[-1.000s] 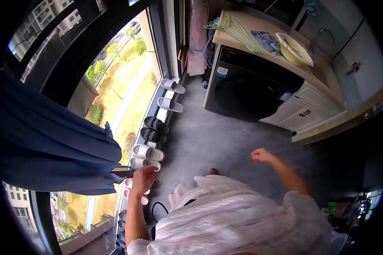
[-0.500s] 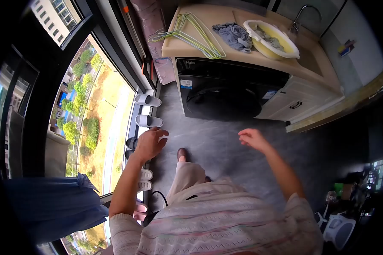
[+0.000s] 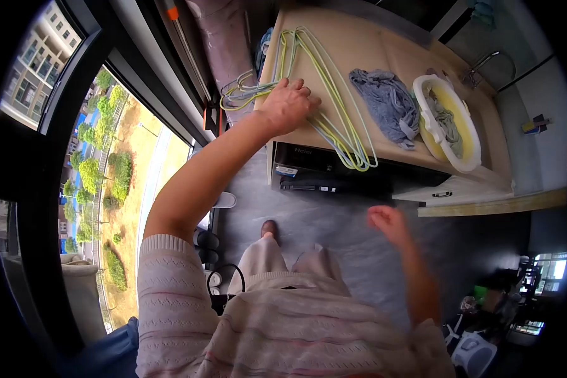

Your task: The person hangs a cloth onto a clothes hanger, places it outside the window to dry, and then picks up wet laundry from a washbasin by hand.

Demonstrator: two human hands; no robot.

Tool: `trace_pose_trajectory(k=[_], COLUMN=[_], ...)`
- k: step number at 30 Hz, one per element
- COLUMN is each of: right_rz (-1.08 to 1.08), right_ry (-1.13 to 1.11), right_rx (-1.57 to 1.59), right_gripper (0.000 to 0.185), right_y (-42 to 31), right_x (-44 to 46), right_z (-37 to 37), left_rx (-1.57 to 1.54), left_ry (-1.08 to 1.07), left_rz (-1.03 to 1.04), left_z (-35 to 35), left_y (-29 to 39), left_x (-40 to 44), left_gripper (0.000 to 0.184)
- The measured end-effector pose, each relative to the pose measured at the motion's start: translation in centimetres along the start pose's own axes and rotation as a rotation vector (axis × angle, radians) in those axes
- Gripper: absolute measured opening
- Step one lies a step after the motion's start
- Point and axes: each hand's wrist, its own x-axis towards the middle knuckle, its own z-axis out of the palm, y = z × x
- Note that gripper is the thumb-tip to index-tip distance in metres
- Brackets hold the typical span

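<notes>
My left hand (image 3: pixel 288 108) is on a bundle of green and grey clothes hangers (image 3: pixel 339 120) lying on the beige counter. Its fingers curl down around the wires near the hook end, and the fingertips are partly hidden. The hooks (image 3: pixel 236 94) stick out past the counter's left edge. My right hand (image 3: pixel 387 223) hangs in the air in front of the cabinet, blurred by motion, with its fingers seemingly bent in and no object visible in it. A crumpled grey-blue cloth (image 3: pixel 387 107) lies right of the hangers, beside a white and yellow basin (image 3: pixel 427 129) with wet-looking cloth inside.
Below the counter (image 3: pixel 372 44) stands a black washing machine (image 3: pixel 359 173). A faucet (image 3: pixel 485 66) rises behind the basin. Tall windows (image 3: pixel 107 189) run along the left, with slippers (image 3: pixel 206 239) on the floor beside them. A white appliance (image 3: pixel 474 353) stands at lower right.
My left hand has moved forward and up from above the slippers onto the hangers. The counter now appears closer. My right hand stays raised, slightly lower and further right in view.
</notes>
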Motion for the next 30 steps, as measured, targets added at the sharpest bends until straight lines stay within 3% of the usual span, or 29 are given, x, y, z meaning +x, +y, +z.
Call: trace_pose_trajectory(k=[2, 3, 6, 9, 12, 15, 18, 19, 22, 24, 30], right_rz=[-0.036, -0.014, -0.166, -0.38, -0.592, -0.762, -0.726, -0.702, -0.633, -0.586, -0.45], right_ry=[-0.012, 0.023, 0.132, 0.221, 0.209, 0.333, 0.386, 0.325, 0.21, 0.162, 0.094], right_rx=[0.056, -0.05, -0.032, -0.126, -0.182, -0.191, -0.041, 0.082, 0.043, -0.033, -0.162], right_gripper=[0.02, 0.018, 0.017, 0.017, 0.016, 0.016, 0.016, 0.016, 0.016, 0.016, 0.014], right_y=[0.5, -1.1, -5.0, -10.8, -14.9, -18.0, -21.1, -22.1, -23.7, -24.2, -20.3], right_x=[0.1, -0.1, 0.9, 3.0, 5.3, 7.9, 10.3, 11.3, 14.6, 16.7, 20.3], right_z=[-0.7, -1.0, -1.5, -1.7, -2.0, -1.9, -1.0, -0.5, 2.0, 4.5, 7.4], left_rx=[-0.021, -0.02, -0.086, -0.094, -0.071, -0.146, -0.121, -0.064, -0.168, -0.29, -0.818], left_ry=[-0.25, -0.076, 0.152, 0.163, 0.318, 0.568, 0.615, 0.623, 0.651, 0.625, 0.205], left_rz=[-0.003, 0.053, 0.088, 0.066, 0.037, -0.049, -0.276, -0.389, -0.543, -0.575, -0.888], left_z=[-0.3, 0.9, 2.9, 2.3, 0.2, -3.1, -8.5, -9.4, -9.8, -7.5, 4.0], left_y=[-0.6, -1.0, -1.1, -0.2, -0.9, -5.2, -10.2, -12.2, -16.3, -17.6, -17.5], left_x=[1.8, 1.7, 1.8, 2.1, 1.7, 1.4, 1.0, 0.7, -2.2, -4.9, -12.1], left_gripper=[0.03, 0.015, 0.008, 0.006, 0.006, 0.011, 0.02, 0.021, 0.022, 0.024, 0.021])
